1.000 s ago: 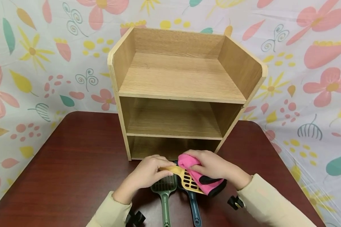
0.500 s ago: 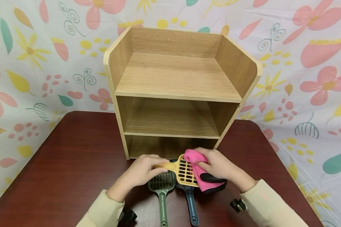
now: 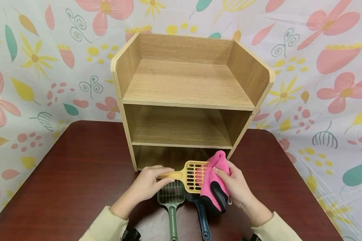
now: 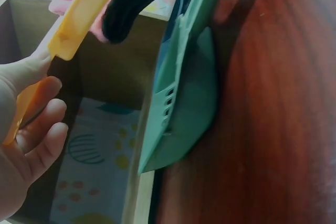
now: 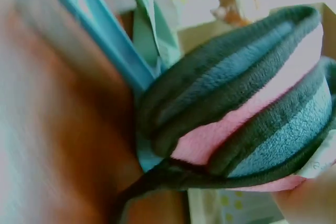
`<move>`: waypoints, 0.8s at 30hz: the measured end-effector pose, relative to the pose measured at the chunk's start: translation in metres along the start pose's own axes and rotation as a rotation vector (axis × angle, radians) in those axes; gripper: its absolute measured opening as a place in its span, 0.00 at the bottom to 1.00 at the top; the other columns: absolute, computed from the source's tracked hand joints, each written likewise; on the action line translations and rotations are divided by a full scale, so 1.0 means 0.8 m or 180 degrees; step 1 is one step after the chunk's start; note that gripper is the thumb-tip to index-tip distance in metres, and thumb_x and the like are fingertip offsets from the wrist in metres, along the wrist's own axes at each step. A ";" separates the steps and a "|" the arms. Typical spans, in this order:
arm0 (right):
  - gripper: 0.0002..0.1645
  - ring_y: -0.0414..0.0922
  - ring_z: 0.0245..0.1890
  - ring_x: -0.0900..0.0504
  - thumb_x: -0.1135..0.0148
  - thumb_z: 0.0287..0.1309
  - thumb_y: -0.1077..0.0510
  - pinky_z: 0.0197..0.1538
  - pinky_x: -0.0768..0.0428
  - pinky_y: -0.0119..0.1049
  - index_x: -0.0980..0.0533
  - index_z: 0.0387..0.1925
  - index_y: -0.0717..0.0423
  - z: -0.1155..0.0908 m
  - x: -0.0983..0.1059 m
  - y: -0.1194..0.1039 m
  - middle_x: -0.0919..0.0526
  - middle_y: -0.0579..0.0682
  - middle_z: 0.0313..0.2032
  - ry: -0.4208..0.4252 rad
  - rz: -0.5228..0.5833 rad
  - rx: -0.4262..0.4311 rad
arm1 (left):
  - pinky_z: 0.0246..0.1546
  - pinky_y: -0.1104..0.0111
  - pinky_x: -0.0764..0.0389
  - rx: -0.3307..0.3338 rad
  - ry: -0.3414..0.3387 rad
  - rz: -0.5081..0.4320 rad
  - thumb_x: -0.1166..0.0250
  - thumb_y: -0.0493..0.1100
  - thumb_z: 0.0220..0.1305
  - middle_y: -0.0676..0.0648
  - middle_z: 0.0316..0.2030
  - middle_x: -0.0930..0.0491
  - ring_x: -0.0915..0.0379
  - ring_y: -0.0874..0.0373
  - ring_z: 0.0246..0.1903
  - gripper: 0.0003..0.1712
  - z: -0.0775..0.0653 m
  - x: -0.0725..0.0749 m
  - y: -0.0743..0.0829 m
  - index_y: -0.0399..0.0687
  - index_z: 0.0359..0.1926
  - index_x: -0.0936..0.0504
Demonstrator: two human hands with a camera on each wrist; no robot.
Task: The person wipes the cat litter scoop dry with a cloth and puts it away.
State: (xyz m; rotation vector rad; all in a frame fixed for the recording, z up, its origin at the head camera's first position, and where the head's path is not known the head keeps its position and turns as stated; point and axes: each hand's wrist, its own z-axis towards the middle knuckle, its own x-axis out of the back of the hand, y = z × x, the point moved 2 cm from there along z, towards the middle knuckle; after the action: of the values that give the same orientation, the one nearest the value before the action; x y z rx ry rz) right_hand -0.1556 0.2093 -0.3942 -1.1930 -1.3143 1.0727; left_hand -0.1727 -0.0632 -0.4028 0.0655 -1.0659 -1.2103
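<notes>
My left hand (image 3: 147, 182) pinches the handle of a yellow slotted litter scoop (image 3: 184, 174), held sideways with its head toward the right. In my right hand (image 3: 237, 185) is a pink cloth (image 3: 212, 175) with black edging, folded over the scoop head's right end and hiding it. Pink shows through some of the slots. Below them, a green litter scoop (image 3: 172, 212) and a dark blue one (image 3: 202, 217) lie on the table, handles toward me. The right wrist view shows the bunched cloth (image 5: 257, 108) up close, with grey-blue stripes and dark edging.
A wooden shelf unit (image 3: 181, 103) with three levels stands just behind the scoops. The dark red-brown table (image 3: 87, 174) extends to both sides. A flowered curtain (image 3: 48, 83) hangs behind it.
The yellow scoop has swung from slanting down right to nearly level, and more of its slots show. My right hand has turned upward, with the cloth now at the scoop's right end.
</notes>
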 end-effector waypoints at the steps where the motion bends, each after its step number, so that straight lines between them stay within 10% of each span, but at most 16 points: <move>1: 0.21 0.37 0.31 0.18 0.42 0.63 0.58 0.36 0.18 0.31 0.33 0.55 0.61 -0.004 -0.003 0.003 0.18 0.43 0.32 0.0048 0.0211 -0.0063 | 0.30 0.78 0.23 0.0033 0.0029 -0.0001 0.31 0.44 0.56 0.46 0.38 0.14 0.22 0.64 0.30 0.17 -0.001 -0.001 0.000 0.40 0.45 0.16; 14: 0.19 0.32 0.43 0.21 0.48 0.67 0.50 0.48 0.21 0.26 0.36 0.57 0.45 -0.034 -0.052 0.016 0.20 0.38 0.44 0.1230 0.1936 -0.0240 | 0.24 0.83 0.28 0.0026 0.0427 0.0149 0.29 0.42 0.52 0.48 0.29 0.16 0.30 0.68 0.23 0.15 -0.007 -0.029 0.022 0.40 0.41 0.15; 24: 0.22 0.36 0.46 0.20 0.52 0.69 0.59 0.47 0.19 0.32 0.46 0.58 0.40 -0.047 -0.072 -0.003 0.30 0.45 0.53 0.1487 0.2307 -0.0008 | 0.25 0.83 0.26 -0.0272 0.0704 0.0097 0.29 0.39 0.52 0.44 0.30 0.15 0.26 0.65 0.24 0.15 -0.006 -0.045 0.045 0.36 0.40 0.16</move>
State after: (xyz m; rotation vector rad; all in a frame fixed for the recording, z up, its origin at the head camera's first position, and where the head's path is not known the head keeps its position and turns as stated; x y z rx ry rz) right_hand -0.1187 0.1509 -0.3954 -1.8546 -0.5166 1.1745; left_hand -0.1415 -0.0228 -0.4079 0.1141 -0.8192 -1.1901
